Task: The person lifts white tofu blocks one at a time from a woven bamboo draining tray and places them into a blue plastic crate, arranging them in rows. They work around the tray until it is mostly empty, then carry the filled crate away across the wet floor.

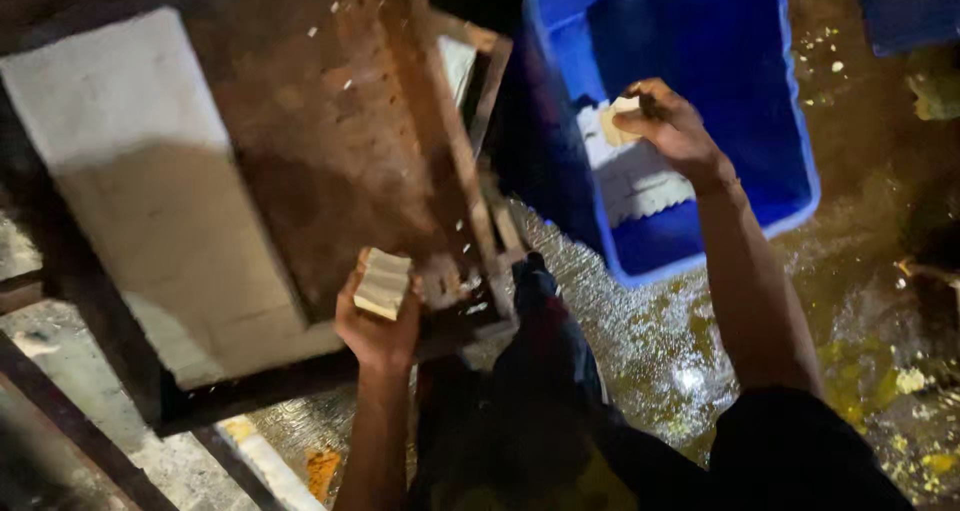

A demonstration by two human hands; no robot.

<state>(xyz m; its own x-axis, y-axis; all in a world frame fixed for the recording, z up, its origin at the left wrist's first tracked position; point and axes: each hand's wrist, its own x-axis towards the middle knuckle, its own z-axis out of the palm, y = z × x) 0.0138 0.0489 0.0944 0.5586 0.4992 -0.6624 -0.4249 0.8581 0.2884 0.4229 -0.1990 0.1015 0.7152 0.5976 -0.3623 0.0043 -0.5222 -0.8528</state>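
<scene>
Left hand (375,321) grips a pale stack (383,283) at frame centre, right hand (668,121) pinches a slice (612,123) over the blue tub (795,186) upper right, and that wet floor (640,321) could claim any slipped piece.

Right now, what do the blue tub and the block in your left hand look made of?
Blue tub: looks like moulded plastic, smooth, slightly glossy, with a rolled rim. Block in the left hand: pale, ridged on its face, matte; probably something soft that has been cut, though the dim light leaves that open.

One head-worn camera looks steeply down, close over the wet floor (640,331).
</scene>
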